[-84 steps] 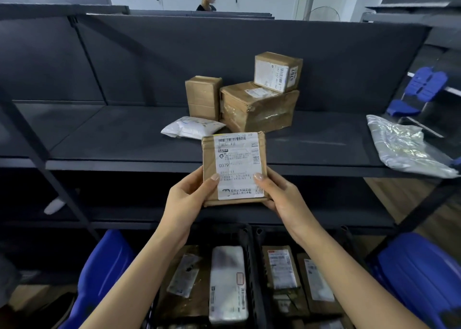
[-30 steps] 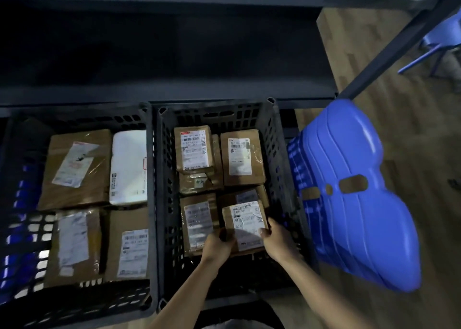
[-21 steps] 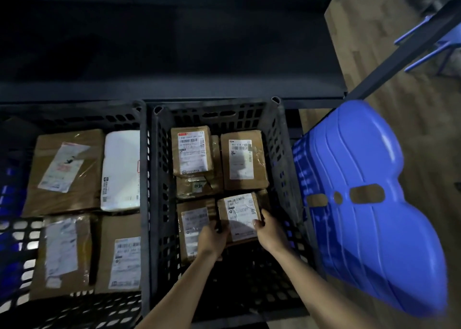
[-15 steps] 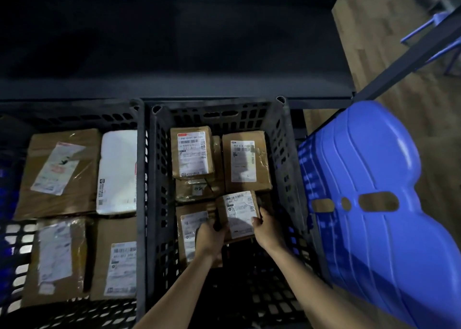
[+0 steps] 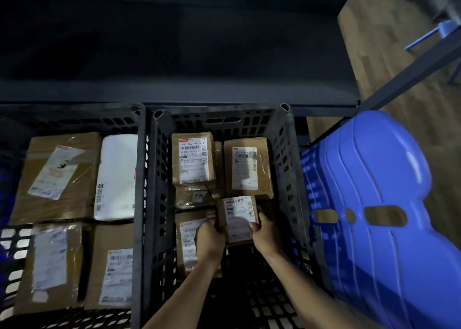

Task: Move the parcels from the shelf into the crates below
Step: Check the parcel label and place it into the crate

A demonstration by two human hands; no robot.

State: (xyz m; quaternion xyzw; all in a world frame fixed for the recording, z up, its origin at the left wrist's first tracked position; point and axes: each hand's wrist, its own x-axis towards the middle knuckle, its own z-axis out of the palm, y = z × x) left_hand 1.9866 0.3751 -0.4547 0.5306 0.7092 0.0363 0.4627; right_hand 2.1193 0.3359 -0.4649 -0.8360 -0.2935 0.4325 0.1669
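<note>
1. Gripping a small labelled parcel (image 5: 238, 219), left hand (image 5: 209, 238) and right hand (image 5: 266, 233) clasp its sides inside the right crate (image 5: 287, 159), among four boxes
2. Left crate (image 5: 139, 179): four parcels

The scene is dim overall. The underside of the shelf (image 5: 174, 41) across the top reads as near-black, with no detail recoverable. Brightest areas are the wooden floor (image 5: 389, 61) at upper right and the blue plastic chair (image 5: 379, 203), which carries soft highlights on its curved ridges, so light arrives from the right. White labels on the parcels stand out; their print is soft and mostly unreadable. Plastic wrap on the large left parcel (image 5: 57, 176) shows mild glare streaks. The near floor of the right crate (image 5: 287, 154) lies in deep shadow. Wide-angle distortion bends straight lines toward the frame edges. Slight blur affects the lower left corner.
</note>
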